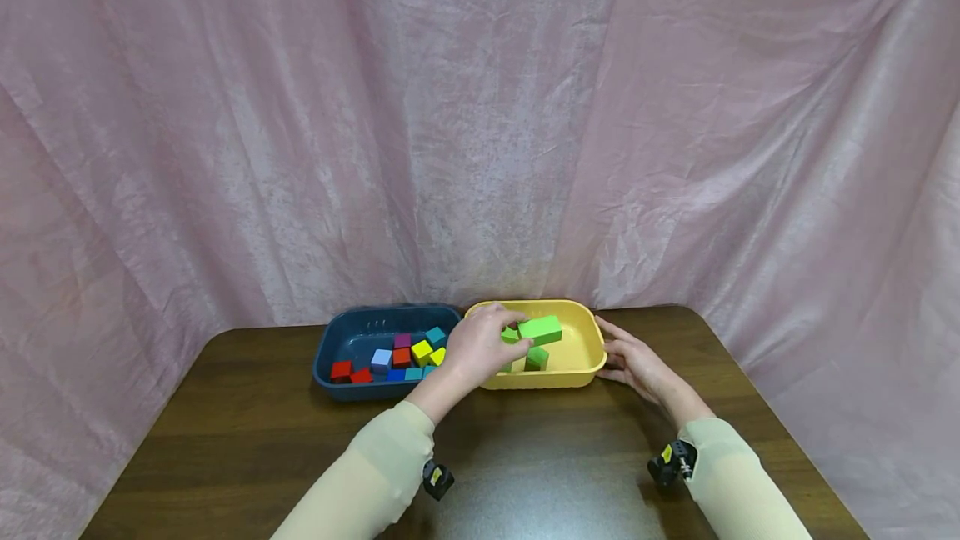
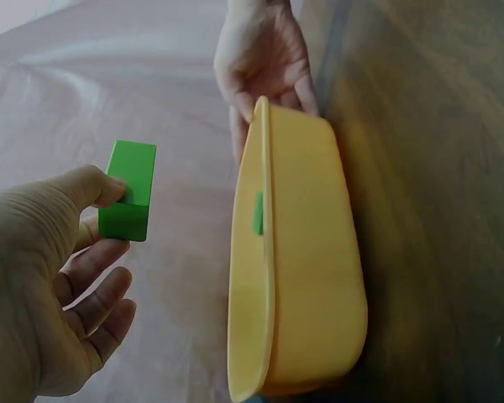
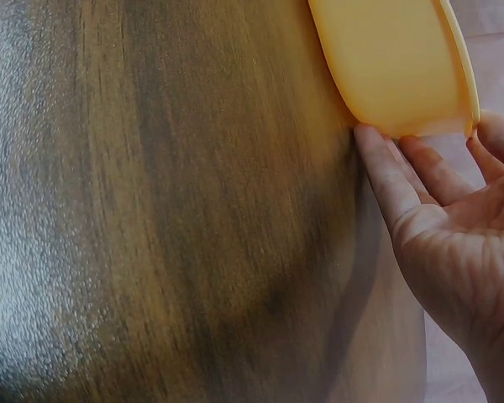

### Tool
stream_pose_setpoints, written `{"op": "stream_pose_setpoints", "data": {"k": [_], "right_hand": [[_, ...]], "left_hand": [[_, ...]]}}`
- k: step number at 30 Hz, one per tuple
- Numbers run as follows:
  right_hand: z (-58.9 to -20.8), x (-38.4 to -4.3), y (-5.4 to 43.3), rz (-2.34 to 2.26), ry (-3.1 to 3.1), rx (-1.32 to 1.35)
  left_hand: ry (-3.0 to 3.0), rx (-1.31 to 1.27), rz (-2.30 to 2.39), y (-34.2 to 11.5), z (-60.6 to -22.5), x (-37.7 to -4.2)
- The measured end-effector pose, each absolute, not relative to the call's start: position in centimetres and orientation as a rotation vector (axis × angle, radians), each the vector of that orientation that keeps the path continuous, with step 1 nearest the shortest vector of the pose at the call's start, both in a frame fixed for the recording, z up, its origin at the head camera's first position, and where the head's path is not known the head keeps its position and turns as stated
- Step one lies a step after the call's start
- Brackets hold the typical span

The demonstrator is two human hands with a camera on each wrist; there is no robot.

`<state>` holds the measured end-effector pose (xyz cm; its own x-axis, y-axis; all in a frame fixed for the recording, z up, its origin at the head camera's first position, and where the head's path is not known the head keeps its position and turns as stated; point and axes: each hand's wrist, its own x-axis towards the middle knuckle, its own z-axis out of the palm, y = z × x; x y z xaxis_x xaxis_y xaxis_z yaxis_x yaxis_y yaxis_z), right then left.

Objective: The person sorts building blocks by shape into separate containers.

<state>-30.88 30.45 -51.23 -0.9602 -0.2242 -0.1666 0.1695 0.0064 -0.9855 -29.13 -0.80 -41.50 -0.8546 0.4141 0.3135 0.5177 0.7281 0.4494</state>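
My left hand pinches a long green block between thumb and fingers, over the yellow bin. In the left wrist view the held green block is raised beside the bin's rim, the other fingers loosely bent below it. Inside the yellow bin lies another green block, with more green partly hidden by my left hand. At the bin's right end, my right hand rests its extended fingertips on the outer wall. The right wrist view shows those fingers against the end wall and the thumb by the rim.
A dark blue bin stands to the left, close beside the yellow one. It holds several small blocks in red, yellow, blue, teal and purple. Both bins sit near the back edge of the brown wooden table, before a pink curtain.
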Motion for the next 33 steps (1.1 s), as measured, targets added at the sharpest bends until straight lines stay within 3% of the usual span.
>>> {"op": "stream_pose_setpoints", "data": {"k": [33], "right_hand": [[-51.2,-30.7,30.3,-2.033,2.013,-0.050]], "left_hand": [[-2.872,-0.576,-0.737,-3.5,-44.2,-32.2]]}}
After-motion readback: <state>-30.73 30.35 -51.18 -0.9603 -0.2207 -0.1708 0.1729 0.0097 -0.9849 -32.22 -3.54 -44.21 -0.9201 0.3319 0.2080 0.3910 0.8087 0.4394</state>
